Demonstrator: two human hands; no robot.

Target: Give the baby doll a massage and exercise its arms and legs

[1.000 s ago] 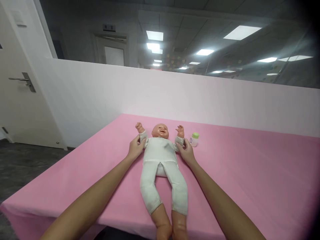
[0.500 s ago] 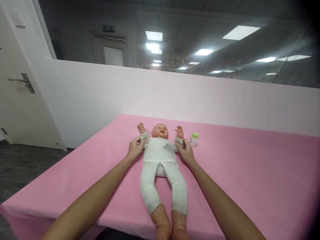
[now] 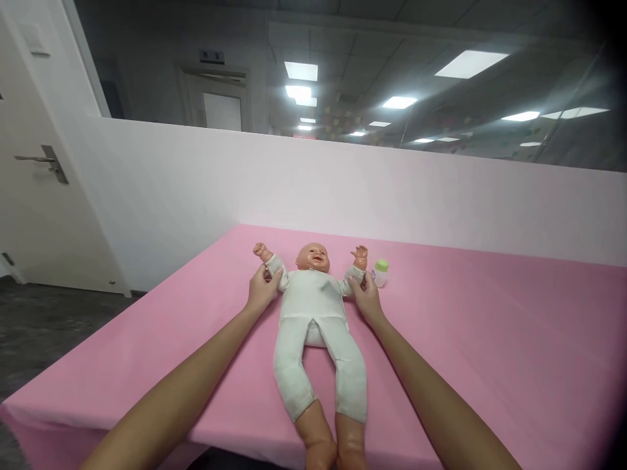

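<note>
A baby doll (image 3: 316, 313) in a white one-piece suit lies on its back on the pink table (image 3: 490, 339), head away from me, bare feet at the near edge. My left hand (image 3: 260, 292) grips the doll's arm on the left side, at the sleeve. My right hand (image 3: 363, 295) grips the doll's other arm. Both doll arms are spread outward, small hands raised. A small bottle with a green cap (image 3: 381, 273) stands just right of my right hand, close to the doll's raised hand.
A white partition wall (image 3: 343, 189) runs along the far side of the table, with glass above it. A white door with a metal handle (image 3: 42, 160) stands at the left. Dark floor lies left of the table.
Both hands have pulled the doll's arms outward; the arm on the left now stretches farther left and the other has opened to the right.
</note>
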